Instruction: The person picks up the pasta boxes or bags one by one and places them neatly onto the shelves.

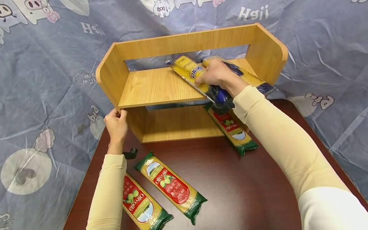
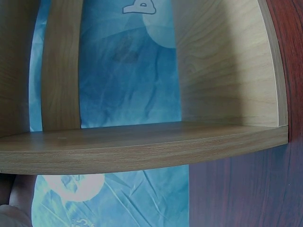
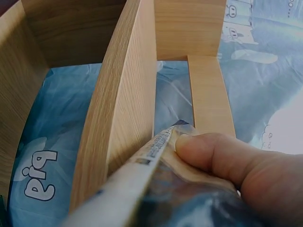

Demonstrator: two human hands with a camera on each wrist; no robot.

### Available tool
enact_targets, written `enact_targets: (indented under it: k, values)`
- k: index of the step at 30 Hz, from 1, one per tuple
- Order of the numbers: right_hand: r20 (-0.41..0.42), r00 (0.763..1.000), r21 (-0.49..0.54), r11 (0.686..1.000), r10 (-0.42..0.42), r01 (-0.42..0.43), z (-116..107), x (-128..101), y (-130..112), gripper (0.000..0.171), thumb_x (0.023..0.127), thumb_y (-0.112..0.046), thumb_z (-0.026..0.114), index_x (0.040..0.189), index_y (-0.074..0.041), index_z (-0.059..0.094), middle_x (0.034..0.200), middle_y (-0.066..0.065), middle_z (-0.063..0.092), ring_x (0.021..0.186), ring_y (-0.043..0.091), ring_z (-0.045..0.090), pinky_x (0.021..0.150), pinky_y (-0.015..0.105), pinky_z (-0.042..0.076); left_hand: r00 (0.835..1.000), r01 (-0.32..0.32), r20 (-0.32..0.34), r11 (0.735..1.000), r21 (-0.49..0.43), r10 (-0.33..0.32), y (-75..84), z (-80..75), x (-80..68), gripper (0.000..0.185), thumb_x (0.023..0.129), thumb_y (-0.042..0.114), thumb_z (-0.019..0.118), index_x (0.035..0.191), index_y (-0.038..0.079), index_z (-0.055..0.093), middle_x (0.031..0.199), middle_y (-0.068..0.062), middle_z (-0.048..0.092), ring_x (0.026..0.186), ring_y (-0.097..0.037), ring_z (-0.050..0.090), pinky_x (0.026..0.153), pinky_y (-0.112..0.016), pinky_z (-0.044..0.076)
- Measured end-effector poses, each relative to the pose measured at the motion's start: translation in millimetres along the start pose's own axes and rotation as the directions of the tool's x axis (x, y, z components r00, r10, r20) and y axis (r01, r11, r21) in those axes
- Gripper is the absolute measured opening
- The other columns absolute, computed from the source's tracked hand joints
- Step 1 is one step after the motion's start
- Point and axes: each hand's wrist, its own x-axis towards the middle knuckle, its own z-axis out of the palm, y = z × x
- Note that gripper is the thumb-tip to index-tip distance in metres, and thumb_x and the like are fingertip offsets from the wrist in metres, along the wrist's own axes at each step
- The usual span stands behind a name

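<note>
Our right hand (image 1: pixel 217 75) grips a yellow-and-blue spaghetti packet (image 1: pixel 191 75) lying on the upper board of the light wooden two-tier shelf (image 1: pixel 161 84), beside another like it (image 1: pixel 244 75). Our left hand (image 1: pixel 116 124) pinches the shelf's left edge. Three green-ended yellow pasta packets (image 1: pixel 169 185) lie on the dark red table (image 1: pixel 244 191).

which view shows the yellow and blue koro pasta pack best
The head view: the yellow and blue Koro pasta pack lies on the upper shelf under the right hand. The right wrist view shows only its edge; the left wrist view shows none.
</note>
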Motion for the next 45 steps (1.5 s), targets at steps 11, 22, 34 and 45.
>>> enact_targets:
  k: [11, 22, 34, 45]
  values:
    - [-0.04, 0.998, -0.078, 0.996, 0.043, -0.046, 4, 7, -5, 0.062, 0.081, -0.027, 0.083, 0.127, 0.0, 0.051, 0.117, 0.013, 0.056, 0.096, 0.024, 0.056, 0.078, 0.033, 0.051, 1.0, -0.005, 0.001, 0.999, -0.037, 0.005, 0.0, 0.9, -1.1, 0.016, 0.086, 0.004, 0.06, 0.071, 0.006, 0.064, 0.055, 0.002, 0.047, 0.048, -0.005, 0.039, 0.042, -0.02, 0.025]
    - [-0.082, 0.995, -0.165, 0.984, 0.058, -0.071, 4, 9, -6, 0.069, 0.08, -0.035, 0.084, 0.13, -0.003, 0.048, 0.121, 0.012, 0.054, 0.102, 0.026, 0.053, 0.084, 0.035, 0.048, 1.0, -0.008, 0.005, 1.0, -0.012, 0.009, 2.4, 1.5, -0.3, 0.017, 0.088, 0.008, 0.06, 0.073, 0.004, 0.065, 0.056, -0.003, 0.049, 0.049, -0.009, 0.04, 0.044, -0.022, 0.025]
    - [-0.094, 0.995, -0.236, 0.971, 0.025, -0.046, 14, 8, -3, 0.066, 0.077, -0.039, 0.08, 0.124, -0.002, 0.053, 0.114, 0.013, 0.057, 0.098, 0.027, 0.054, 0.081, 0.036, 0.047, 1.0, -0.006, 0.002, 1.0, -0.012, 0.006, 3.2, 1.5, 1.5, 0.017, 0.089, 0.009, 0.06, 0.073, 0.005, 0.064, 0.056, -0.002, 0.048, 0.05, -0.009, 0.04, 0.044, -0.022, 0.025]
    - [-0.112, 0.994, -0.321, 0.947, -0.009, -0.027, 19, 5, -2, 0.064, 0.079, -0.05, 0.078, 0.114, -0.001, 0.059, 0.111, 0.014, 0.057, 0.101, 0.031, 0.051, 0.083, 0.039, 0.045, 1.0, 0.011, 0.003, 1.0, -0.003, -0.011, 1.5, 0.6, -0.9, 0.016, 0.089, 0.009, 0.06, 0.074, 0.006, 0.065, 0.056, -0.001, 0.048, 0.05, -0.01, 0.039, 0.045, -0.022, 0.024]
